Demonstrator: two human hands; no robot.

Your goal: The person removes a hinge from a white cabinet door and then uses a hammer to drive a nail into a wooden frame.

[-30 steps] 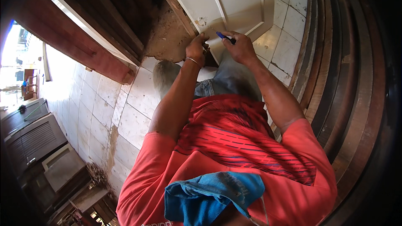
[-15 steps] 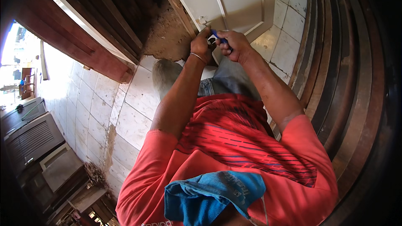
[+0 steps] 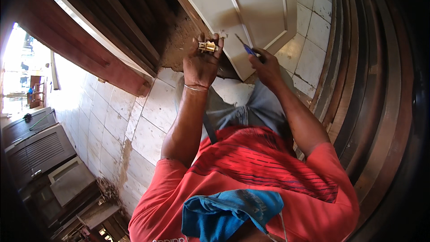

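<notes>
My left hand [image 3: 200, 68] is turned palm up, its fingers curled round a small brass-coloured lock part [image 3: 208, 46]. In my right hand [image 3: 267, 68] is a screwdriver with a blue handle [image 3: 249, 50]; its thin shaft points up and left, apart from the lock part. Between and beyond my hands stands a pale panelled door [image 3: 260, 4], its lower corner close to my knees. My left hand is beside the door's edge, where a small worn mark [image 3: 224, 36] shows on the face.
Long dark timber boards [image 3: 358, 80] stand in a row on the right. A reddish wooden beam [image 3: 85, 49] slants across the upper left. White floor tiles [image 3: 148, 127] lie under me, and louvred panels [image 3: 40, 148] lean at the far left. A blue cloth [image 3: 233, 213] hangs at my chest.
My hands have drawn apart from the door's edge. The left has moved left and turned up, showing the lock part. The right has moved right and down with the screwdriver.
</notes>
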